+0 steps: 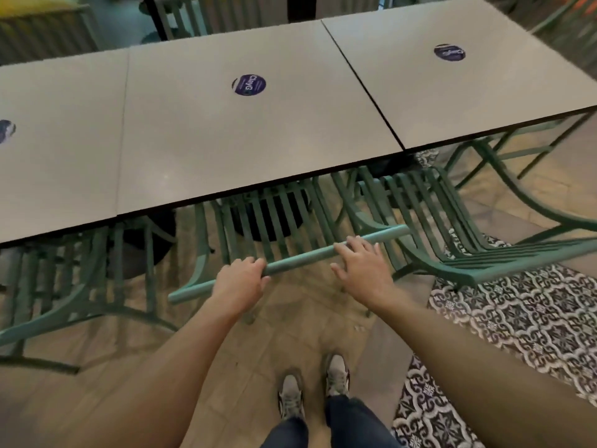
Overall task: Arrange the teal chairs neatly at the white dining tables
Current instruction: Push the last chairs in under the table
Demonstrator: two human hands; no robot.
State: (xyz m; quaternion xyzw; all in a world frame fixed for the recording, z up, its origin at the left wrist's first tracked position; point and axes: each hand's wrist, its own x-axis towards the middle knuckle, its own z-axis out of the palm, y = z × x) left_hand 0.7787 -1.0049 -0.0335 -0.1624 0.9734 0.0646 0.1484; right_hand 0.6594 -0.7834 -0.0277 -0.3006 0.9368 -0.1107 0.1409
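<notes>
**Here, both hands on the chair's top rail**

The left hand (pixel 239 279) curls around the top rail of the middle teal chair (pixel 290 218), tucked under the centre white table (pixel 226 140). The right hand (pixel 363 270) rests there, fingers relaxed and spread.

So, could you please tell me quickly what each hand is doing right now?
Left hand: closed, gripping the chair's top rail.
Right hand: open, fingers resting on the same rail.

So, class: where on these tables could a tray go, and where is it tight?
The middle white table is bare around its round sticker; so is the right table. Under the near edge it is crowded: teal chairs sit close, left hand gripping one's top rail.
</notes>
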